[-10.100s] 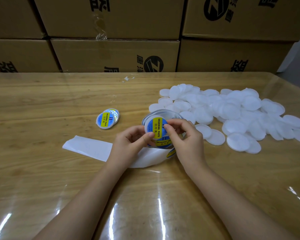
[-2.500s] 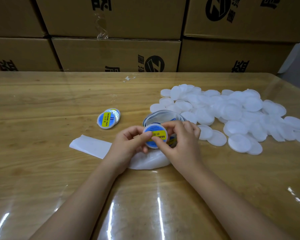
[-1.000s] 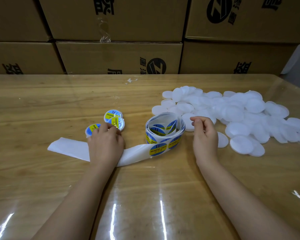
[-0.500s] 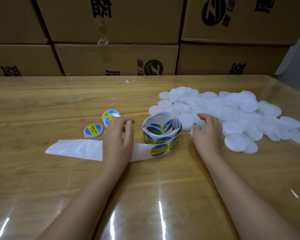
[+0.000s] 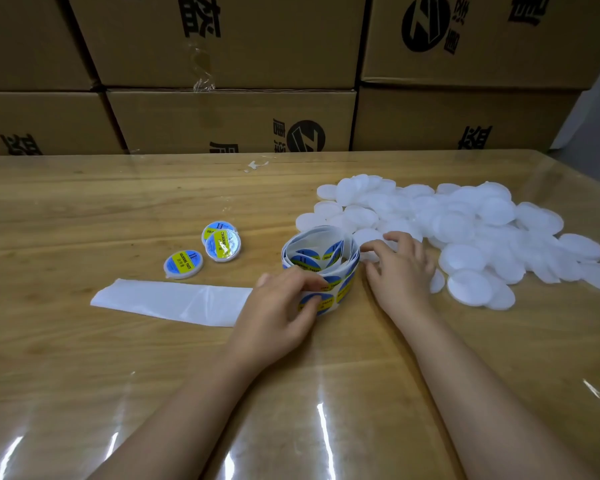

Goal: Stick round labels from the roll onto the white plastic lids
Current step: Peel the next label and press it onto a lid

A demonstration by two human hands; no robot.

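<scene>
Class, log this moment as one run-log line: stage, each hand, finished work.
stage: between lids | left hand: fingers on label roll | right hand: touching white lids | labelled lids: three, left of roll

Glossy wood table point(image 5: 84, 209); matt cardboard boxes point(image 5: 222, 116).

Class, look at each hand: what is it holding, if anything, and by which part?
Left hand pinches the label roll at its near outer wrap. Right hand only touches white lids; nothing gripped.
</scene>
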